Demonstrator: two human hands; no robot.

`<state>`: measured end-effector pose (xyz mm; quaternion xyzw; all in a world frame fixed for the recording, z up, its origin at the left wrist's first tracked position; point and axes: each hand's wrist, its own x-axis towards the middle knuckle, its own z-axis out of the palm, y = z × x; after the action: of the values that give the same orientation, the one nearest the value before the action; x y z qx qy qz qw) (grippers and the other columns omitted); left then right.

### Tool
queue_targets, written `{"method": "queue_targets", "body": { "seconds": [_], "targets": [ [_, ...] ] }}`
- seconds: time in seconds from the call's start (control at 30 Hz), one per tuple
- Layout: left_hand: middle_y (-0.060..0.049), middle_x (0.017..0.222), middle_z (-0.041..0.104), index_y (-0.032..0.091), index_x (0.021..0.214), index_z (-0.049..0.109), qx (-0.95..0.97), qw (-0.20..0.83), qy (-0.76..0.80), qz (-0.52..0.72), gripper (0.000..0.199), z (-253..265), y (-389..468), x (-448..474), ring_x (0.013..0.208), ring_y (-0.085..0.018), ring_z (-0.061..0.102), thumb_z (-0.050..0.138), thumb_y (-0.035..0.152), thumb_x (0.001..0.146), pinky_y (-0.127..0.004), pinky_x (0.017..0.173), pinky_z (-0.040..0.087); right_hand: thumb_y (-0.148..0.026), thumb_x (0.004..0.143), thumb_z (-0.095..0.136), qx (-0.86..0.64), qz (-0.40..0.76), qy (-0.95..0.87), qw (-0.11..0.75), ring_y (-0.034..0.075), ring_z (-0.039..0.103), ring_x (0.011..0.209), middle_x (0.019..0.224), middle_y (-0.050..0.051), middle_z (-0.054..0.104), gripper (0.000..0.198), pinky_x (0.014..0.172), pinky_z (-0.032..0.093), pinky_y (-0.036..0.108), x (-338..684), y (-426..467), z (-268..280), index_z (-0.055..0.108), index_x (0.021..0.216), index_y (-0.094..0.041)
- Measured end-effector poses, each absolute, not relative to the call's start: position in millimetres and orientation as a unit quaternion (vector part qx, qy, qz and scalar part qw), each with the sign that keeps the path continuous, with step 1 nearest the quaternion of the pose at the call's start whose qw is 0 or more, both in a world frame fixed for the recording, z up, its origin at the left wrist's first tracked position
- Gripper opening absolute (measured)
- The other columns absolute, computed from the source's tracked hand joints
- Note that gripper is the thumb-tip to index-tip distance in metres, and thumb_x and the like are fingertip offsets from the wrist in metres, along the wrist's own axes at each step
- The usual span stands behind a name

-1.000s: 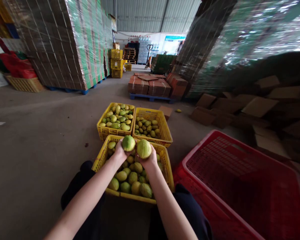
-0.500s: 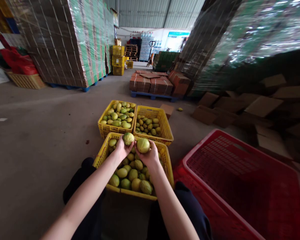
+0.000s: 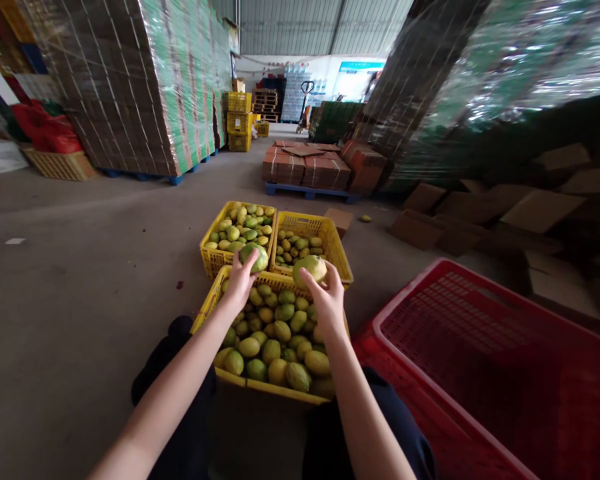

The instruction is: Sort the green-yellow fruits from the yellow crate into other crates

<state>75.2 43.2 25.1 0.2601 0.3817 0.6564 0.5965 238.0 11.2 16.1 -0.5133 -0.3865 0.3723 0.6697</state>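
Holding one fruit each, both hands are out over the far rim of the near yellow crate: left hand has its grip closed around a green fruit, raised toward the far-left crate; right hand cups a paler yellow-green fruit from below, fingers wrapped round it, at the edge of the far-right crate. Fruit look like lemons or passion fruit, can't tell which. Near crate sits on the floor between the person's knees, dark trousers either side, and is full of mixed green and yellow fruit. Far-left crate is heaped with larger greenish fruit; far-right crate holds a lower layer of smaller ones, mesh walls showing above them. Judging by that, sorting looks partway: two far crates already loaded, near crate full, so plenty left; both held fruit not yet dropped. Red crate just right of the person, nothing visible inside. Concrete floor, one stray fruit lying on it beyond the crates. Further out: wrapped pallets of flat cartons left and right, brown boxes on a blue pallet, loose cardboard pieces right, stacked yellow crates at back.
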Motion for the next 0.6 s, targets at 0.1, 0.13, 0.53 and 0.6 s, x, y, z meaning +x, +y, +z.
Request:
{"method": "queue_targets", "body": {
  "seconds": [0.1,0.13,0.53,0.6],
  "targets": [
    [-0.008,0.129,0.064,0.027,0.116,0.061,0.482,0.409,0.365,0.683,0.05,26.7,36.3,68.1,0.12,-0.023,0.061,0.086,0.028,0.072,-0.033,0.1,0.051,-0.048,0.064,0.087,-0.53,0.178,-0.496,0.664,0.025,0.068,0.095,0.112,0.008,0.07,0.064,0.071,0.059,0.033,242.8,4.6,17.8,0.063,0.118,-0.023],
    [-0.01,0.132,0.062,0.027,0.118,0.061,0.536,0.353,0.359,0.678,0.053,26.2,33.3,67.2,0.126,-0.026,0.058,0.086,0.03,0.072,-0.037,0.107,0.047,-0.047,0.067,0.086,-0.525,0.124,-0.525,0.658,0.026,0.067,0.1,0.116,0.01,0.069,0.063,0.073,0.06,0.035,243.4,2.7,17.1,0.063,0.12,-0.023],
    [-0.013,0.131,0.065,0.025,0.12,0.059,0.701,0.185,0.301,0.62,0.04,12.5,28.7,76.4,0.129,-0.027,0.059,0.076,0.036,0.085,-0.046,0.114,0.041,-0.019,0.088,0.066,-0.447,-0.117,-0.708,0.534,0.03,0.061,0.116,0.131,0.013,0.061,0.052,0.098,0.056,0.051,247.0,-2.5,11.3,0.052,0.137,-0.03],
    [-0.013,0.13,0.065,0.024,0.12,0.058,0.709,0.161,0.29,0.623,0.04,10.3,30.3,75.5,0.128,-0.026,0.06,0.076,0.036,0.086,-0.046,0.113,0.042,-0.02,0.088,0.066,-0.453,-0.11,-0.707,0.531,0.03,0.061,0.117,0.132,0.012,0.061,0.051,0.1,0.055,0.053,247.4,-2.0,10.8,0.053,0.136,-0.03]
  ]
}}
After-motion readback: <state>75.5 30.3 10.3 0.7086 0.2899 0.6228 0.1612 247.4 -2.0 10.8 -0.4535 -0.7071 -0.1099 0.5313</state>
